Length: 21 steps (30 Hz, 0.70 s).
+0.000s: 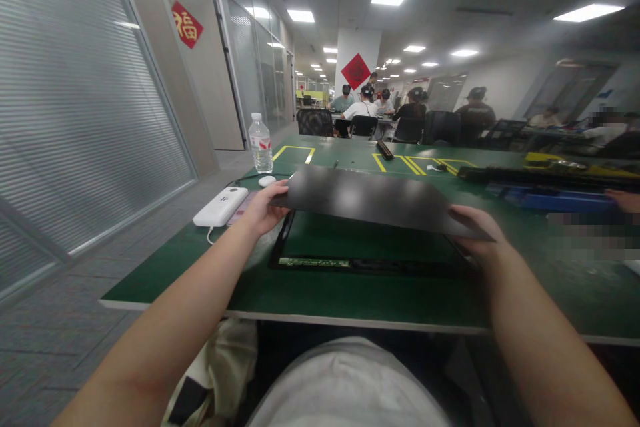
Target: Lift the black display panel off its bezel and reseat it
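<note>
A flat, dark, slightly glossy rectangular panel is held up at a tilt, raised over the table. My left hand pinches its left edge, thumb on top. At the right edge my right hand grips it, the fingers partly hidden beneath. Below the panel a thin black rectangular frame lies on the green table. Along the frame's near side runs a strip of green circuit board. The panel hides the frame's far side.
On the left are a white power bank with a cable, a phone, a small white round object and a water bottle. Blue and black parts lie at right, near another person's hand. Several people sit further back.
</note>
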Tool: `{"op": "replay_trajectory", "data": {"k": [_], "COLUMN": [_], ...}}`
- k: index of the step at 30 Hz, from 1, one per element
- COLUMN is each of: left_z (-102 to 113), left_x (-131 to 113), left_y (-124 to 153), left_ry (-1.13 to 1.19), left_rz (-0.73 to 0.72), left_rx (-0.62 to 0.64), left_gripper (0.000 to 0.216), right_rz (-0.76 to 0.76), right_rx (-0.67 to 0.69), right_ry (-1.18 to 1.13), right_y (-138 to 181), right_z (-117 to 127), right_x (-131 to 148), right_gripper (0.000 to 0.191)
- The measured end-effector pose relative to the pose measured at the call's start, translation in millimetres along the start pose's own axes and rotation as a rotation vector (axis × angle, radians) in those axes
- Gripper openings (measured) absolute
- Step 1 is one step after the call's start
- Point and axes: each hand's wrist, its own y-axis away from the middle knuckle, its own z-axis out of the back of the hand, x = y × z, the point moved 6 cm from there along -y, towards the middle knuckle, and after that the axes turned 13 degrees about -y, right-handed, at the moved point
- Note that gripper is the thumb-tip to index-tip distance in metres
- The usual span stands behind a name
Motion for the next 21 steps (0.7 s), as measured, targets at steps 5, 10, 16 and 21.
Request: {"op": "replay_trajectory", "data": {"k": [5, 10, 16, 21], "left_z": [6.0, 8.1, 9.4, 5.7], "left_x": [-1.1, -2.8, -4.9, -5.6], "left_y": [-4.9, -9.6, -8.0, -6.3], "left_ry": [0.002, -0.006, -0.050, -0.153], "left_rz": [-0.027, -0.060, -0.055, -0.077], "left_rx": [0.017, 0.040, 0.024, 0.047], "left_gripper": [0.028, 0.035, 0.041, 0.047], "right_rz": [-0.140, -0.263, -0.138, -0.042], "right_rx": [0.087, 0.216, 0.174, 0.042], "right_ry": [0.181, 0.222, 0.218, 0.171], "right_y": [-10.7, -23.5, -22.7, -20.8], "right_z": [4.4, 9.0, 7.2, 11.5], "right_x": [-17.7, -28.1, -20.2, -9.5], "right_gripper": [0.012, 0.016, 0.016, 0.029]}}
